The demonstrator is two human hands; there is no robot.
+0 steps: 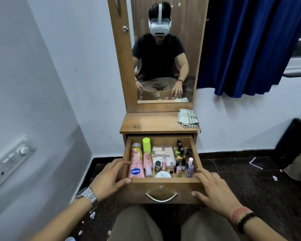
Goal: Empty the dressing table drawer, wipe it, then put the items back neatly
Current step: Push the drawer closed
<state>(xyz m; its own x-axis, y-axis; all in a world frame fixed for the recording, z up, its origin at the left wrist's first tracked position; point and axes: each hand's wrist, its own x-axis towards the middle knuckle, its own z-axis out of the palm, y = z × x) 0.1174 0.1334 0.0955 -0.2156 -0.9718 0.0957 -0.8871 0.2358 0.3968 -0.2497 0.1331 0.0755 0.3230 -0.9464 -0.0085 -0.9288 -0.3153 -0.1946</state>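
Note:
The wooden drawer (pixel 161 180) of the dressing table is pulled out and full. Inside lie a pink lotion bottle (pixel 136 164), a smaller pink tube (pixel 147 163), a green-capped can (pixel 146 145), a clear pouch (pixel 162 153), a round white jar (pixel 162 174) and several small nail polish bottles (pixel 181 153). My left hand (pixel 109 180) grips the drawer's front left corner, thumb on the front panel. My right hand (pixel 214 190) grips the front right corner the same way. A folded checked cloth (pixel 188 117) lies on the table top at the right.
A tall mirror (pixel 163 49) rises behind the table top (pixel 149 121). A metal handle (pixel 161 196) hangs on the drawer front. White wall with a switchboard (pixel 12 162) stands left, a blue curtain (pixel 250 44) right, a dark object (pixel 292 145) on the floor far right. My knees sit below the drawer.

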